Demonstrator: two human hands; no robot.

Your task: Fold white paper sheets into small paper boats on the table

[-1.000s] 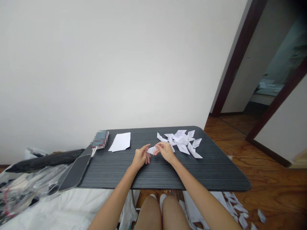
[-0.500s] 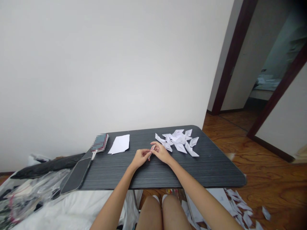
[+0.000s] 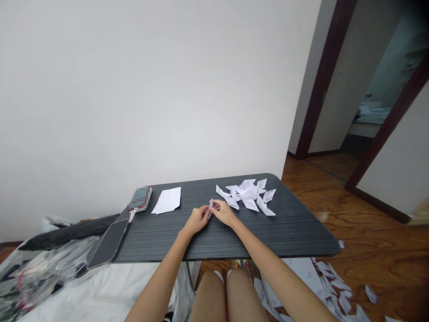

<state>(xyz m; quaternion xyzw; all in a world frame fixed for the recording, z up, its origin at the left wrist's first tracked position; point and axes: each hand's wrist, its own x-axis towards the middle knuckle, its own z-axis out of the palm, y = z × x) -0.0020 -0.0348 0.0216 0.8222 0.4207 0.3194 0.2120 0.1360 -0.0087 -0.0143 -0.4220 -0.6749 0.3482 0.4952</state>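
Head view: your left hand point(image 3: 197, 219) and right hand point(image 3: 224, 211) pinch the paper piece point(image 3: 210, 205), now folded narrower; that crease seems closed.

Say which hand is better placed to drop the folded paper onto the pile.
Probably the right hand: it and the left hand both pinch the small folded paper, but the pile lies on its side.

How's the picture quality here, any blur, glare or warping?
Head view: soft, even light, no strong glare on the table; head view edges warp, so the door frame slants; a pixelated block hides the thing beside the white sheet; the folded paper between left hand and right hand is too small for detail.
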